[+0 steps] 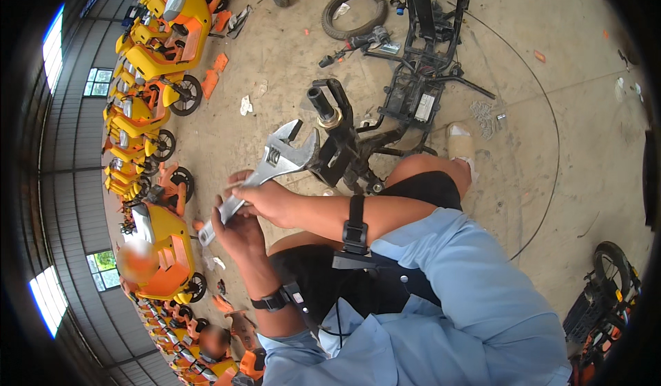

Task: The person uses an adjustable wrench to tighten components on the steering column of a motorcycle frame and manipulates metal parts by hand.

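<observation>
A large silver adjustable wrench (292, 153) slants from lower left to upper right, with its jaw beside the steering tube of a black frame (334, 155). My right hand (261, 197) is closed on the handle, nearer the head. My left hand (237, 228) is closed around the lower handle just beneath it. The upright tube (318, 100) has a brass-coloured nut (329, 121) near its base. Whether the jaw touches the frame, I cannot tell. The frame is in front of my bent legs.
Beyond lie a loose black tyre (327, 21), handlebar parts (365, 42) and a long cable (547, 104) on the concrete floor (509, 166). Rows of yellow scooters (172, 35) line the left, with orange panels (213, 76) beside them. A partly dismantled vehicle (589, 303) is at lower right.
</observation>
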Available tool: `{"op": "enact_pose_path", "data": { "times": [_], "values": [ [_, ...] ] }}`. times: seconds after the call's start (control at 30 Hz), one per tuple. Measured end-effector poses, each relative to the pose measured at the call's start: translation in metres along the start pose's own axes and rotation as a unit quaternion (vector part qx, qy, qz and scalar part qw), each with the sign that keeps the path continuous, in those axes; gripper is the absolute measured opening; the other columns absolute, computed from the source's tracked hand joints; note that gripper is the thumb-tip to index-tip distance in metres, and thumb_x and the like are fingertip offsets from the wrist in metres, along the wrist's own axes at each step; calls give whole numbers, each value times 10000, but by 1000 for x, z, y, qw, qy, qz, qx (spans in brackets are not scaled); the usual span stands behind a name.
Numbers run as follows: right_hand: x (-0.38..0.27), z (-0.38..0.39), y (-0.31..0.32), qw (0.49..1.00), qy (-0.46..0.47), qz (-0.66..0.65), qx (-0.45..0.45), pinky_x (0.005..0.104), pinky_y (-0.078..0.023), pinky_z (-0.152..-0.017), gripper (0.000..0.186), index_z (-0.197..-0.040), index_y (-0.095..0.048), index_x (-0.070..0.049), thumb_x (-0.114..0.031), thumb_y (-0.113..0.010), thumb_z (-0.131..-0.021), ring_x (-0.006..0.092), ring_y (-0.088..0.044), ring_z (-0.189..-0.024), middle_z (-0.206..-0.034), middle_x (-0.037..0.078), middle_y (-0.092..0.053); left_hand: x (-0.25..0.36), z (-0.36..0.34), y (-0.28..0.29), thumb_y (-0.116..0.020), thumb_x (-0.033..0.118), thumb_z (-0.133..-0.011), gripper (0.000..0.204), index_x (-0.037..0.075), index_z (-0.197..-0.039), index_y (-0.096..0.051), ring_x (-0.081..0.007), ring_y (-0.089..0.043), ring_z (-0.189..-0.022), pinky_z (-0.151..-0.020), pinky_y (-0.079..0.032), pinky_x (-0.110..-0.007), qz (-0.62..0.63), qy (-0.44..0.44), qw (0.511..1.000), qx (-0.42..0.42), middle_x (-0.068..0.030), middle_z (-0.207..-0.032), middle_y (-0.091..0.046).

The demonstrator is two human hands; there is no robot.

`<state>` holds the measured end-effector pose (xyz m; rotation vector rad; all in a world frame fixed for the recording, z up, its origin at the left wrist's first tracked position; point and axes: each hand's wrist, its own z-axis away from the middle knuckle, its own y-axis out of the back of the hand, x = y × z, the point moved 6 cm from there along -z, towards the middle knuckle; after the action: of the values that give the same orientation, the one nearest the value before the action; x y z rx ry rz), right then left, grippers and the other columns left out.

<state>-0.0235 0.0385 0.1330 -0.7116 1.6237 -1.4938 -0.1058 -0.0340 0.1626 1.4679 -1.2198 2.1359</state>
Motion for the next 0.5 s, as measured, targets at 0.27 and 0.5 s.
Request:
{"op": "enact_pose_path", "data": {
  "times": [0.27,0.5],
  "values": [
    [-21,90,-2,989,-109,53,-87,414,-523,-771,169,-1055,-548,-44,-80,-518,-893,293,-655,-958,-1004,158,-663,-30,137,-28,-599,409,-898,453,111,-1225,-500,-216,-577,-1005,-801,-453,-303,-122,-164,978,-50,-109,-1154,-576],
    [-43,145,5,980,-149,86,-102,397,-522,-766,151,-968,-579,-13,-57,-520,-835,297,-671,-873,-885,169,-663,-61,191,-58,-584,519,-898,531,91,-1165,-416,-196,-540,-871,-783,-447,-314,-345,-290,888,-89,-124,-1089,-466]
  ]
}}
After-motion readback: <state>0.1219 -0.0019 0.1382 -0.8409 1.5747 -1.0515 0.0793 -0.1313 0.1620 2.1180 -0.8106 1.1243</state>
